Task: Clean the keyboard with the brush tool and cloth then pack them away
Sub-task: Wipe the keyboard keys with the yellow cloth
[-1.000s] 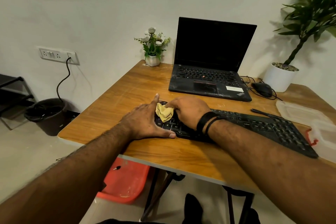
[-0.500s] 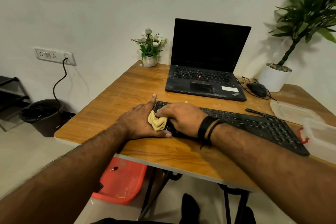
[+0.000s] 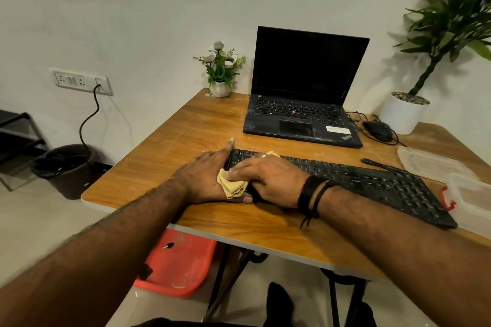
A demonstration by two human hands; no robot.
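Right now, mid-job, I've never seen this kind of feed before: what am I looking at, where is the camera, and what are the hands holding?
There is no machine here: these are a person's two bare arms, seen from one wide-angle camera worn on the head, looking forward and down. On the wooden table lies a black keyboard. The left hand rests flat against its left end. The right hand presses a crumpled yellow cloth onto the keys. Behind stand an open laptop, a mouse and a small flower pot. At the right lie a thin black brush tool and clear plastic containers.
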